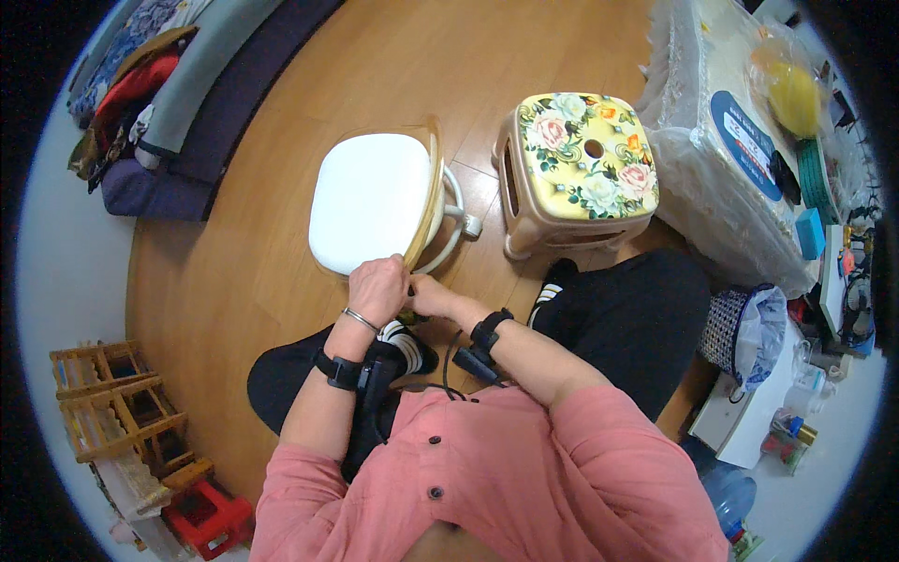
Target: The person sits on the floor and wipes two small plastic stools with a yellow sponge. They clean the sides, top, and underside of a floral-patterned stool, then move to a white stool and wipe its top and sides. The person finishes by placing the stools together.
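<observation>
A white rounded-square seat [372,204] lies in front of me, its flat face up towards me. Tan edging [427,232] runs along its right side and stands out from it. Behind that curve white tubular legs [456,190] with a light-coloured end piece. My left hand [376,288], with a metal bangle at the wrist, is closed at the seat's near right corner, where the edging ends in its fingers. Close against it, my right hand [432,296] has its fingers curled. A small dark object shows between the two hands; the fingers hide most of it.
To the right stands a plastic stool [590,161] with a flower-printed top. Beyond it is a table under a lace-edged cloth [674,133]. A woven basket [727,327] sits at the right. Wooden racks [123,400] and a red plastic stool [207,520] are at lower left, a sofa [204,133] at upper left.
</observation>
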Action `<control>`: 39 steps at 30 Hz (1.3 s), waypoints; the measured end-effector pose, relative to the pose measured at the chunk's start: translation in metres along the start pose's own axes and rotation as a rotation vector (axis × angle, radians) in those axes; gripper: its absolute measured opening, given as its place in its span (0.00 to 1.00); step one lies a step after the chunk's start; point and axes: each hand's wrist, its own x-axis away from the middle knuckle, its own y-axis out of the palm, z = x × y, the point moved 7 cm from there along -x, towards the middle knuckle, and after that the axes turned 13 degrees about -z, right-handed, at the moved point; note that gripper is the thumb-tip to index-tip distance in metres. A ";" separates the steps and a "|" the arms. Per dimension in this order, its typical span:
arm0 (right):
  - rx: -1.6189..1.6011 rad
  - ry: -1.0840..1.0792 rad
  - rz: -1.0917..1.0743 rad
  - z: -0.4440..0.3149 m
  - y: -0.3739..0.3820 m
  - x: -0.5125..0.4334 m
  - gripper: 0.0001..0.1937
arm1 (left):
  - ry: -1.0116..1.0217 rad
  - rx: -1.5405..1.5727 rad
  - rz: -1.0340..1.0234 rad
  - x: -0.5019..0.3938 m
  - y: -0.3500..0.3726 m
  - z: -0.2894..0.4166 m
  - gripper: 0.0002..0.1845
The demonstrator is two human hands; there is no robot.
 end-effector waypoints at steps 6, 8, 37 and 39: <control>-0.022 0.238 -0.010 -0.006 -0.068 0.029 0.14 | 0.019 0.036 0.034 0.000 -0.001 -0.002 0.12; -0.081 0.289 0.253 -0.015 -0.108 0.050 0.13 | 0.008 0.045 0.027 -0.001 0.000 -0.002 0.11; -0.197 -0.238 0.582 -0.155 -0.165 0.090 0.11 | 0.063 0.183 0.067 -0.002 0.003 0.012 0.07; 0.090 -0.022 0.733 -0.148 -0.165 0.092 0.15 | 0.054 0.201 0.086 -0.001 0.002 0.017 0.07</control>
